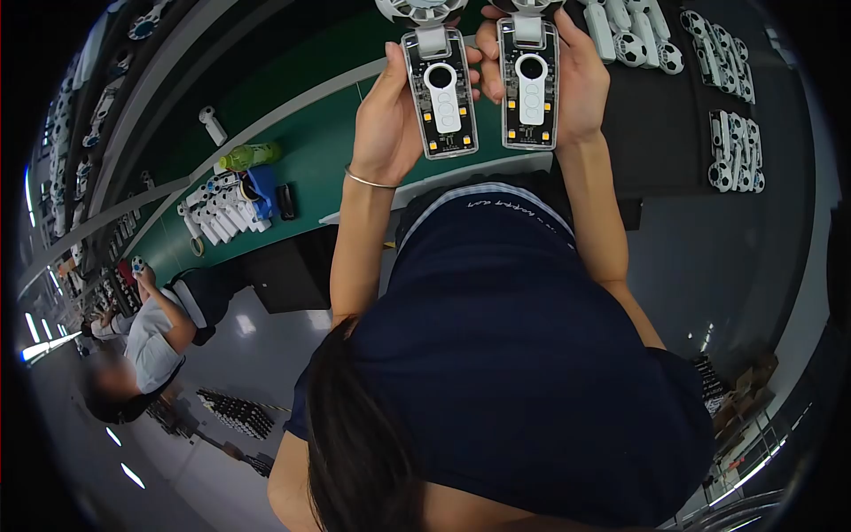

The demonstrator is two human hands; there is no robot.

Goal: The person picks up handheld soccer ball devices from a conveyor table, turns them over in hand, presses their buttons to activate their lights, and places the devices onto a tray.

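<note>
My left hand [383, 124] is closed around a handheld fan [441, 97] with a clear case, a black circuit board, a white button strip and small yellow squares. My right hand [582, 89] grips a second, matching handheld fan [530, 93] by its right edge. Both fans are held side by side with a narrow gap, their white round heads at the top and partly cut off by the frame. Fingertips show between the two bodies.
On the green bench [306, 146] lie a row of white fans [222, 213], a blue item [259, 191], a green bottle [250, 157] and a tape roll [197, 246]. More football-patterned fans [736, 151] lie on a dark surface at right. A co-worker [160, 332] stands at left.
</note>
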